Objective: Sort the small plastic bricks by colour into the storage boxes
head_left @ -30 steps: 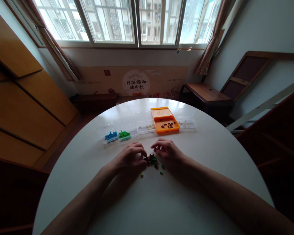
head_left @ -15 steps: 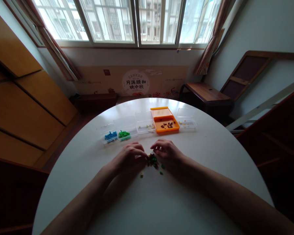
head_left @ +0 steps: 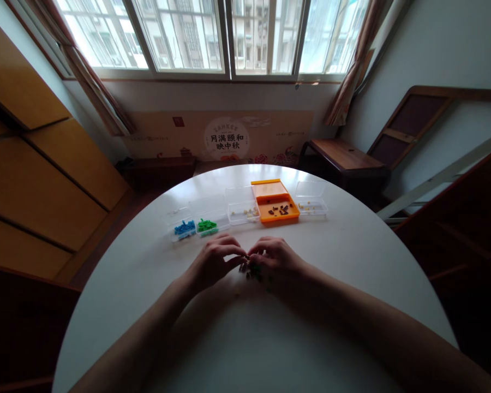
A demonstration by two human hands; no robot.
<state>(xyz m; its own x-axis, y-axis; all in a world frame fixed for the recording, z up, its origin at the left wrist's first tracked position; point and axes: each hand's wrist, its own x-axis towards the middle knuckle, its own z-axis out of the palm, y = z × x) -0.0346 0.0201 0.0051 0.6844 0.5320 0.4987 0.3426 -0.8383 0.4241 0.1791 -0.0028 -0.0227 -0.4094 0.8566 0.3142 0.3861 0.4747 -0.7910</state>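
Both my hands rest on the round white table [head_left: 270,349], meeting over a small pile of dark and green bricks [head_left: 250,269]. My left hand [head_left: 215,259] has its fingers curled and pinched at the pile's left side. My right hand [head_left: 276,257] is curled over the pile from the right, its fingertips touching those of the left hand. What the fingertips pinch is too small to make out. Most of the pile is hidden under my right hand.
Behind the hands stands a row of small boxes: a clear box with blue bricks [head_left: 184,228], one with green bricks [head_left: 207,224], a clear box with pale bricks [head_left: 243,210], an orange box with dark bricks [head_left: 276,207] and a clear box [head_left: 311,204]. A wooden bench [head_left: 343,155] stands beyond the table.
My hands have closed together over the pile until the fingertips touch. My right hand slid left and now covers the loose green bricks that lay beside it.
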